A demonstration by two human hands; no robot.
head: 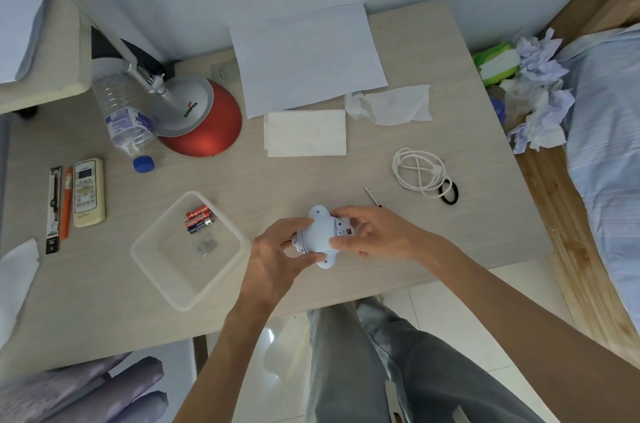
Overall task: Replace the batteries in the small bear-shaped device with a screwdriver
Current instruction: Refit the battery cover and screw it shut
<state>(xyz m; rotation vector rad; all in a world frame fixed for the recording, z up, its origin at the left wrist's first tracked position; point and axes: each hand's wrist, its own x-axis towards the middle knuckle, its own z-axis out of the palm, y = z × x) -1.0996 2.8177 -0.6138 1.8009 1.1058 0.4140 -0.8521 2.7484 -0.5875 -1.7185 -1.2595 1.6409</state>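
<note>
Clasping bear device (317, 236), both hands (277, 258) (372, 232) curled

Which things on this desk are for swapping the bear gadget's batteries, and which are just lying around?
For the job: bear device, held by left hand and right hand; screwdriver; batteries in plastic tray.
Lying about: lamp, water bottle, remote, white cable, hair tie, paper, tissues.

Home bedroom, bed (609, 131) beside desk (311, 173), desk lamp (197, 117)

We count 3 batteries (199, 221), 1 tray (156, 223), 1 bear device (318, 235), 1 screwdriver (373, 196), 1 remote (88, 192), 1 bottle (124, 114), 1 lamp (204, 117), 1 cable (419, 173).
</note>
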